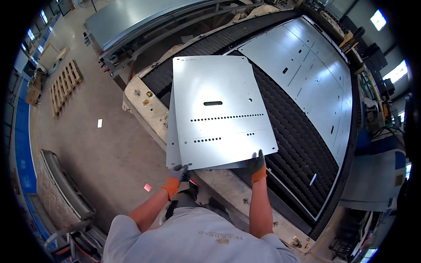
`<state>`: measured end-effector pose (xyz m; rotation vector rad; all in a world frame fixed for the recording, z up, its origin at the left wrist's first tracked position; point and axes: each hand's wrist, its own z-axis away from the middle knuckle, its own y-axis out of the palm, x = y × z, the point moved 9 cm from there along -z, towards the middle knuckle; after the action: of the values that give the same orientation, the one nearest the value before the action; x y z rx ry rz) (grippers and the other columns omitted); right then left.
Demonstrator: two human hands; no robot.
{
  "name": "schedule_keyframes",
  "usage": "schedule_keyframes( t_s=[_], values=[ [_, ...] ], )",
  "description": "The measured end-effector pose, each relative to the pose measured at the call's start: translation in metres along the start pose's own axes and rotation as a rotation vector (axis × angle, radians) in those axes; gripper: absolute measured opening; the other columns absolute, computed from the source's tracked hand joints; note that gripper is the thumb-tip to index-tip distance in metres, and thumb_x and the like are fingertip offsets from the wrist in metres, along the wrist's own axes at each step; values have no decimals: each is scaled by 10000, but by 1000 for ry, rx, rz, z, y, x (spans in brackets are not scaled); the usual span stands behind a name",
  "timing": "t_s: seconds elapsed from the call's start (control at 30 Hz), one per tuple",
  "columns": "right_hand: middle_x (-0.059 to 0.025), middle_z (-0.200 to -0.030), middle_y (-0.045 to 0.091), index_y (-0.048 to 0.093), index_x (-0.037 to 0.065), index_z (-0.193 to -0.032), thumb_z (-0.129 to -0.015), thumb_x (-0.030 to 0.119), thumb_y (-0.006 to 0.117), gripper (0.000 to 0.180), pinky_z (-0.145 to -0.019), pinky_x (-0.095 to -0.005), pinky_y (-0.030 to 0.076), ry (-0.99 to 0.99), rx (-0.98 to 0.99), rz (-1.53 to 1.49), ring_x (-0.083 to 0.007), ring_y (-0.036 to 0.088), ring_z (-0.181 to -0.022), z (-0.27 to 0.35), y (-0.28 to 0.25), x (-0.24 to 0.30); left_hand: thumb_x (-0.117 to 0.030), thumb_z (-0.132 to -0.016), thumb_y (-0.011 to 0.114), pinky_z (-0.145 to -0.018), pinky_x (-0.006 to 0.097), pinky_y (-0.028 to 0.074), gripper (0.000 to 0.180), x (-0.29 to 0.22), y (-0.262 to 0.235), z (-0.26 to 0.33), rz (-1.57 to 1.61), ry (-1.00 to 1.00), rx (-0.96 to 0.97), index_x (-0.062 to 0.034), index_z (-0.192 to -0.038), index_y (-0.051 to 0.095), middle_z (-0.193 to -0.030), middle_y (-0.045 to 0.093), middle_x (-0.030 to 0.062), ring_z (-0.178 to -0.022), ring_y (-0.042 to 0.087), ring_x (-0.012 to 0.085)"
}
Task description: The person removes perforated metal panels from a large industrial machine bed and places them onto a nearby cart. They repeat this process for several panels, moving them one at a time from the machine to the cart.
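Note:
A silver sheet-metal panel (219, 94) with a long slot and rows of small round holes lies in front of me. A second metal panel (173, 147) shows beneath it, shifted to the left. My left hand (179, 172), in a dark glove with an orange cuff, grips the near left corner of the panels. My right hand (256, 164), gloved alike, holds the near edge towards the right corner, its thumb on top and the other fingers hidden below. Whether both hands hold both panels, I cannot tell.
Under the panels is a cutting bed of dark scalloped slats (289, 118) with a pale metal frame (223, 186). A large cut sheet (302, 61) covers its far right. Stacked sheets (136, 19) lie beyond, and a wooden pallet (65, 87) is on the floor at left.

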<state>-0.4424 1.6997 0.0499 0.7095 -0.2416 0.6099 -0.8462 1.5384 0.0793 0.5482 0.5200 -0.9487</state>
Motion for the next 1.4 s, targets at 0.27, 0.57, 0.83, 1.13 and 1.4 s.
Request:
schedule_keyframes(
  t_s=[0.27,0.57,0.83,1.13,1.4],
  values=[
    [-106,-1338,559,479,56,-1358,-928,288,668,524,-1030,-499,452,-41,238,179,-310,540,-1213,35,12,-82,-242,-918,674,-515,317,540,226,-7,-95,-8,-54,-89,-14,-38,-1009,640,-744,661,96,-561,635,194],
    [-60,-1233,615,598,142,-1184,-931,209,620,264,-1033,-470,447,150,-5,34,-266,557,-1156,77,-96,-128,-195,-902,685,-490,378,541,188,74,-133,15,-26,-212,-96,-15,-949,662,-729,651,117,-524,615,243],
    [-36,-1121,650,607,189,-1142,-920,277,618,239,-914,-472,500,121,-70,172,-248,589,-1081,73,-93,-119,-205,-915,662,-538,331,566,240,81,-129,8,-86,-263,-66,-17,-1062,632,-826,696,129,-614,678,237],
    [-103,-1058,670,598,155,-1154,-924,321,637,287,-808,-489,527,121,-166,351,-312,655,-937,80,-75,-99,-241,-912,684,-488,355,544,228,72,-124,-6,-99,-236,-77,-30,-998,671,-702,657,112,-520,620,223],
    [-136,-960,689,596,117,-1155,-917,339,664,332,-704,-469,559,87,-191,495,-318,692,-772,72,-57,-88,-274,-917,659,-496,355,546,243,46,-115,-14,-149,-226,-61,-31,-940,666,-702,665,127,-519,631,233]
  ],
)
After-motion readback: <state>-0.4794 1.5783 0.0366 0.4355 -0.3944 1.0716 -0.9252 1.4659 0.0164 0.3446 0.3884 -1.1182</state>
